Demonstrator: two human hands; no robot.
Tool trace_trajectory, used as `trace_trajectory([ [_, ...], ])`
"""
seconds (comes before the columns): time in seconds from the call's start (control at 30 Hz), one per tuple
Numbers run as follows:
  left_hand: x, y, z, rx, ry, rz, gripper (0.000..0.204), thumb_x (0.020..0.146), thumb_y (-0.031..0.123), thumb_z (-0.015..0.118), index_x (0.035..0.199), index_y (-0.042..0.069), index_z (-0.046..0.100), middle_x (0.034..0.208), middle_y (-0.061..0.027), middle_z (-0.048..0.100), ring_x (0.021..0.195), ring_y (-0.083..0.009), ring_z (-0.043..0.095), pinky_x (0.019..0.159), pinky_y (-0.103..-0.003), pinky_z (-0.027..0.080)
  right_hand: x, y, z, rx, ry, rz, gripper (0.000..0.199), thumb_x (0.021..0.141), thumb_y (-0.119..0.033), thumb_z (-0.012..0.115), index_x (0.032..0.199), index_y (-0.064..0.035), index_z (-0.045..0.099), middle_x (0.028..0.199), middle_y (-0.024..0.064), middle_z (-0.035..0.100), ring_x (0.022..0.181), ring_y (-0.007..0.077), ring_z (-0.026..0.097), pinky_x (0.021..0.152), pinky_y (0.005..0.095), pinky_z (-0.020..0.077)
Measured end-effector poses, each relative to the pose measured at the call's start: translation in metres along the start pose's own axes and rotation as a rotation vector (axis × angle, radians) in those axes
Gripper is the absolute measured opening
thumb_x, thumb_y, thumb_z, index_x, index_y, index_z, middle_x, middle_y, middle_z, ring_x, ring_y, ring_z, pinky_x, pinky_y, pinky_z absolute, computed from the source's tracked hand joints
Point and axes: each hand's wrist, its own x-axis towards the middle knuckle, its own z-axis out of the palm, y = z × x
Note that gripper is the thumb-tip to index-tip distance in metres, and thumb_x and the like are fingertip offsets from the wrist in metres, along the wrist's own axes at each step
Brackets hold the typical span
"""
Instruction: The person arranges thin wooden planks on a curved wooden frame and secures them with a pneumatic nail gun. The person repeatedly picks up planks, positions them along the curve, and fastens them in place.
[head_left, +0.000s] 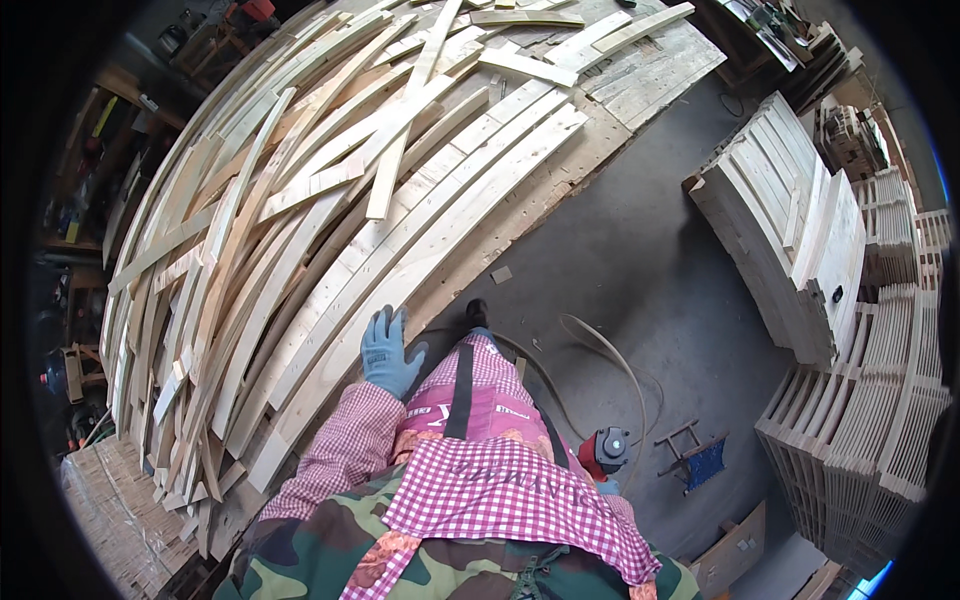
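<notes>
My left hand [390, 352], in a blue-grey work glove, lies with its fingers apart on the near edge of a long pale wooden plank [430, 272]. Low on the right, beside my body, my right hand [608, 487] is closed on a red and dark-grey nail gun [605, 452]. Only a bit of that blue glove shows; the tool and my sleeve hide the rest. A large heap of loose planks [290, 190] covers the workbench [520, 215], many crossing one another at angles.
A thin hose [610, 350] curls over the grey floor [620, 260]. A small folding stool [705, 463] with a blue seat stands to the right. Stacked wooden panels [790, 220] and slatted frames [850, 430] line the right side. A wood scrap [501, 274] lies near the bench.
</notes>
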Motion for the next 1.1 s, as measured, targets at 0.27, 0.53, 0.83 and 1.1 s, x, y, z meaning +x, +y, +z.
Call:
trace_trajectory([
  [0.27,0.163,0.057,0.041,0.138,0.046,0.071,0.091,0.075,0.04,0.069,0.144,0.005,0.021,0.149,-0.0201,0.018,0.138,-0.0379,0.015,0.113,-0.047,0.011,0.049,-0.09,-0.087,-0.075,0.032,-0.009,0.046,0.07,-0.036,0.066,0.107,-0.0068,0.066,0.105,0.0199,0.065,0.103,0.0331,0.062,0.084,0.0401,0.0485],
  [0.53,0.254,0.082,0.079,0.127,0.007,0.068,0.085,0.078,0.041,0.065,0.14,-0.003,0.027,0.151,-0.0221,0.012,0.141,-0.038,0.007,0.114,-0.054,0.001,0.077,-0.192,-0.189,-0.193,0.082,-0.018,0.047,0.07,-0.036,0.067,0.107,-0.007,0.066,0.105,0.0197,0.065,0.103,0.033,0.062,0.084,0.04,0.0485],
  [0.83,0.279,0.111,0.077,0.003,0.088,0.023,0.076,0.079,0.03,0.065,0.139,-0.001,0.03,0.151,-0.0165,0.016,0.141,-0.0337,0.012,0.116,-0.048,0.007,0.109,-0.283,-0.266,-0.31,0.126,-0.127,0.047,0.069,-0.036,0.067,0.106,-0.0072,0.066,0.105,0.0194,0.066,0.103,0.0329,0.062,0.084,0.04,0.0486],
  [1.1,0.294,0.128,0.088,-0.029,0.103,-0.06,0.08,0.072,0.023,0.071,0.138,0.003,0.032,0.151,-0.0145,0.016,0.14,-0.0328,0.014,0.116,-0.049,0.01,0.146,-0.368,-0.324,-0.469,0.069,-0.305,0.04,0.07,-0.031,0.066,0.105,-0.0099,0.067,0.1,0.0187,0.067,0.1,0.034,0.062,0.084,0.0404,0.0488],
])
